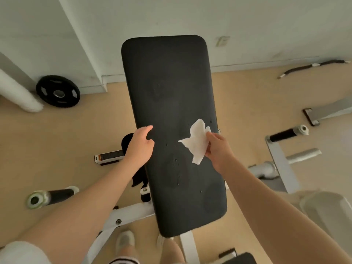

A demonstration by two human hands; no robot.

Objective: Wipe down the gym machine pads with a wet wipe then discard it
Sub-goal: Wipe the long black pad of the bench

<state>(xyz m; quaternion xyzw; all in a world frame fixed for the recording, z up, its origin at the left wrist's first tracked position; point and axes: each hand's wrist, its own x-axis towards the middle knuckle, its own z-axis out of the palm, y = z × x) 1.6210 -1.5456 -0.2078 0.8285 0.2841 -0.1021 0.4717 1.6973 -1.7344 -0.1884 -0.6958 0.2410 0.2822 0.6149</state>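
Note:
A long black padded bench pad (167, 88) of the gym machine runs from the middle top to the lower middle of the head view, with small water drops on it. My right hand (219, 149) pinches a crumpled white wet wipe (197, 142) just above the pad's right side. My left hand (140, 144) rests at the pad's left edge, thumb on the top surface and fingers curled round the edge.
The white machine frame (129, 214) stands below the pad. A black weight plate (58, 91) leans at the wall on the left. Black-gripped handles (51, 196) (287, 133) stick out on both sides. A pale bin (327, 210) sits at the lower right. My feet stand near the frame.

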